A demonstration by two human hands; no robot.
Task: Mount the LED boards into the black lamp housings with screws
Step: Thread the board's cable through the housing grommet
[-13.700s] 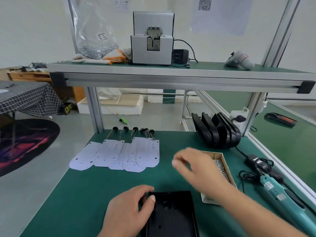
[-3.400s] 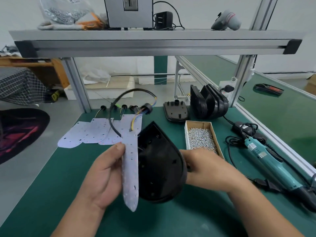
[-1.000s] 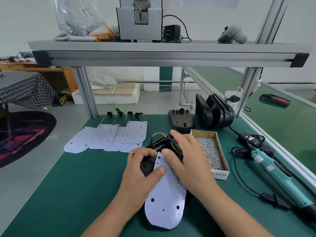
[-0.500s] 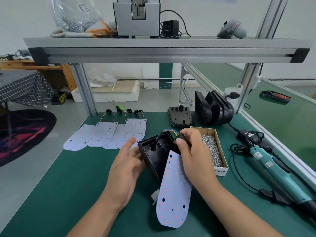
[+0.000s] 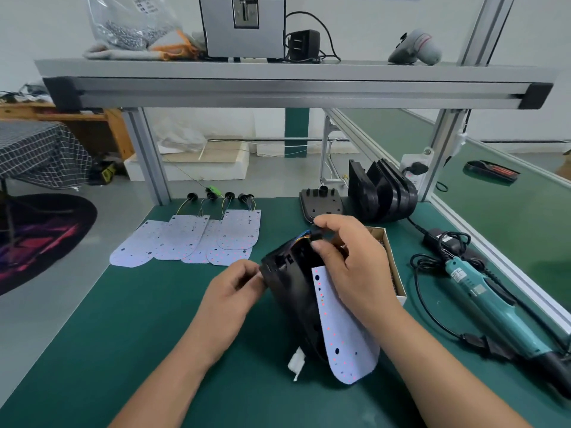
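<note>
Head view — left hand (image 5: 230,299) pinches one housing (image 5: 292,291); right hand (image 5: 355,267) pinches plug (image 5: 315,237) of one board (image 5: 343,335) — five loose boards (image 5: 185,239).

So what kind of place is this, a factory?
Probably a small lamp-assembly workstation, likely in a workshop or factory: spare LED boards lie in a row on the green bench, black lamp housings stand stacked behind, and an electric screwdriver lies beside a box of screws.

Left hand (image 5: 230,299) grips the left edge of the black housing (image 5: 289,291), which is tilted on its side on the green table (image 5: 123,335). Right hand (image 5: 349,267) pinches the black cable grommet (image 5: 315,235) at its top. LED board (image 5: 343,332) hangs against the housing. Screw box (image 5: 394,273) behind the right hand; teal electric screwdriver (image 5: 491,307) at right.
</note>
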